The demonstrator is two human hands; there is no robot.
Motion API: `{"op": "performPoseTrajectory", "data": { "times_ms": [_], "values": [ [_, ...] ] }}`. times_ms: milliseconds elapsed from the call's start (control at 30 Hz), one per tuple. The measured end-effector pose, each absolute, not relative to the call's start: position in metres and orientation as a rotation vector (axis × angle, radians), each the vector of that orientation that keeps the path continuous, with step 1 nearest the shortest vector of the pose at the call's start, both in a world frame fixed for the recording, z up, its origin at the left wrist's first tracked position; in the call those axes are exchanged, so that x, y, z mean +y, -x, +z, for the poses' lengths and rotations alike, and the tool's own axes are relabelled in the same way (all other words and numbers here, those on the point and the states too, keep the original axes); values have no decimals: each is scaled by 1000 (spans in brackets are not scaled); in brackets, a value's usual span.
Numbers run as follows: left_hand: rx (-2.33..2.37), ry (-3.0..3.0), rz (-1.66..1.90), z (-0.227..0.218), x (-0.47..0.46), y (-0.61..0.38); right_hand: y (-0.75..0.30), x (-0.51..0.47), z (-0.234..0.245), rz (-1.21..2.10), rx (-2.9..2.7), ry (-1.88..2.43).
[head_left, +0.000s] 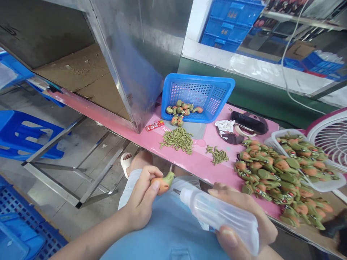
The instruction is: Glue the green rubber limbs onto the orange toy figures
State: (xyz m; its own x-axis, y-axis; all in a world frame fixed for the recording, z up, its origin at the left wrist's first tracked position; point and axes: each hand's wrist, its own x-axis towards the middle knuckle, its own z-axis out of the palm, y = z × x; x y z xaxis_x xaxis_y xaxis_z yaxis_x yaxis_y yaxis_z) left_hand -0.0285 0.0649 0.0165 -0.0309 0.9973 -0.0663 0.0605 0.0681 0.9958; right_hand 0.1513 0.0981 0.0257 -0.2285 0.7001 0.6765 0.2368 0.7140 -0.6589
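Note:
My left hand (142, 196) is closed around a small orange and green toy figure (163, 182), held over my lap. My right hand (244, 220) grips a clear plastic squeeze bottle (219, 216) whose thin metal nozzle points left toward the figure, a short gap away. A heap of the same orange and green figures (271, 177) lies on the pink table (195, 160) to the right. Two small piles of green parts (177, 140) lie nearer the middle.
A blue basket (214, 94) with several figures stands at the back of the table beside a metal box (135, 54). A white basket (320, 182) holds more figures, next to a fan (332, 135). Blue crates and a stool stand on the floor at left.

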Motion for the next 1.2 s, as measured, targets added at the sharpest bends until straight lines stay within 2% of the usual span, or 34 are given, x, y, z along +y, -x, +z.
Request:
{"op": "performPoseTrajectory", "data": {
  "times_ms": [300,667,800,900,1200],
  "values": [
    [1305,-1293,1101,15,66,29,-145,109,57,496,-1774,598],
    [1515,-1405,1089,14,72,32,-145,111,56,547,-1797,716],
    [1697,-1111,1300,11,82,28,-150,118,40,987,-1584,881],
    [1650,-871,1404,7,91,31,-163,132,15,1227,-1363,1022],
    [1502,-530,1426,15,95,27,-199,258,-44,966,-1164,1384]
  ]
}}
